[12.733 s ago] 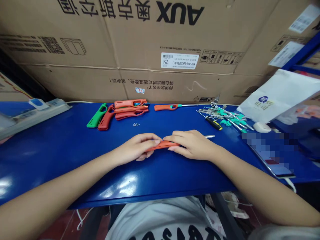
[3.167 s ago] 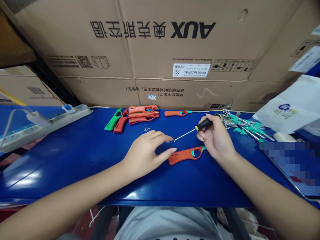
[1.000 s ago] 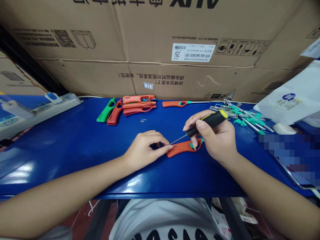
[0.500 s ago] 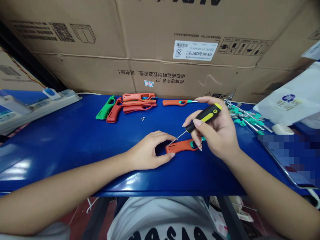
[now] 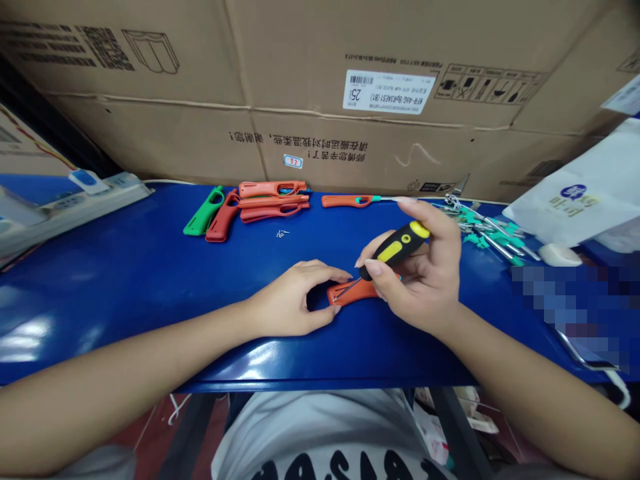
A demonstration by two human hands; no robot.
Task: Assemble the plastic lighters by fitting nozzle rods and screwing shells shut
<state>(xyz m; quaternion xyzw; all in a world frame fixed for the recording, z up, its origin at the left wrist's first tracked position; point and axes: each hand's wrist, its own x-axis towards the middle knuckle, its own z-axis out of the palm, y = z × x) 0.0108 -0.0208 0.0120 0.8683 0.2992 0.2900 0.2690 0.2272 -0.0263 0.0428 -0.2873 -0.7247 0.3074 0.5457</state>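
Observation:
An orange lighter handle (image 5: 350, 291) lies on the blue table (image 5: 125, 280) in front of me. My left hand (image 5: 295, 300) rests beside its left end, thumb and fingers curled round that end to steady it. My right hand (image 5: 420, 273) grips a black and yellow screwdriver (image 5: 395, 248) and tilts it down to the left, its thin metal tip touching the handle's left end. The right part of the handle is hidden under my right hand.
At the back lie a green handle (image 5: 200, 213), several orange handles (image 5: 265, 200) and one long orange lighter (image 5: 350, 200). A heap of metal and teal parts (image 5: 485, 230) sits at the right, a white bag (image 5: 575, 193) behind it. A power strip (image 5: 75, 207) lies left, cardboard boxes (image 5: 350, 100) behind.
My right hand picked up the screwdriver and has brought its tip down onto the handle's left end. My left hand moved in and closed round that end.

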